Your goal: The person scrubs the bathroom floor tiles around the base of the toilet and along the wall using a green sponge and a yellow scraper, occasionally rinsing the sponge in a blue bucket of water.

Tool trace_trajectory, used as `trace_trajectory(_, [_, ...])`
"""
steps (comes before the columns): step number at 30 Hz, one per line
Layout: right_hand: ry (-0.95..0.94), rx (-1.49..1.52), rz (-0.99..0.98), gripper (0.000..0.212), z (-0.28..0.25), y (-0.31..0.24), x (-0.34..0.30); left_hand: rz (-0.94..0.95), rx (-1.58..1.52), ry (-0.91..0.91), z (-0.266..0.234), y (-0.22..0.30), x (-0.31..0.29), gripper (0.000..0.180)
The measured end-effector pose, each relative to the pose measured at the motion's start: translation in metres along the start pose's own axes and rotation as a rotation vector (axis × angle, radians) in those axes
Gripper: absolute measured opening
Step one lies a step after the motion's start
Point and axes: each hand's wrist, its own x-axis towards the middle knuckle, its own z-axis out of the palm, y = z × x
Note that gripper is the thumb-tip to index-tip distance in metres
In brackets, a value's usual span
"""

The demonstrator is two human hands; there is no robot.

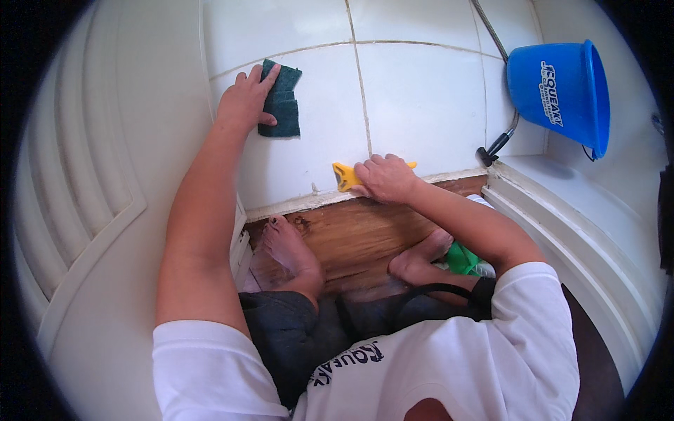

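Note:
My left hand (247,102) lies on a dark green scouring pad (284,105) over the white floor tiles (319,91), its thumb and fingers on the pad's left part. In my right hand (387,178) is a yellow scraper (344,177), gripped around its middle. The scraper's broad head points left and its other end sticks out to the right of the hand. It is close to the tile edge, by a grout line. The hand hides most of its handle.
A blue bucket (544,84) is at the upper right, rim toward the right. Beside it, a flexible hose (491,28) leads to a black spray head (489,153). A wooden threshold (351,235) lies under my feet, a louvred door (84,140) at left. Something green (462,259) sits by my right foot.

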Motion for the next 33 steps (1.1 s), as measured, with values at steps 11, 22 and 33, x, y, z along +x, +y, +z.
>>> trace_trajectory(11, [0.032, -0.029, -0.051, 0.036, 0.01, -0.024, 0.026, -0.012, -0.004, -0.017, -0.002, 0.004, 0.003, 0.109])
trace_trajectory(22, [0.153, -0.008, -0.066, 0.038, 0.019, -0.022, 0.03, 0.015, -0.017, 0.013, 0.0, 0.002, 0.003, 0.11])
trace_trajectory(33, [0.114, -0.021, -0.043, 0.03, 0.02, -0.028, 0.028, 0.001, 0.011, -0.007, -0.001, 0.004, 0.007, 0.11])
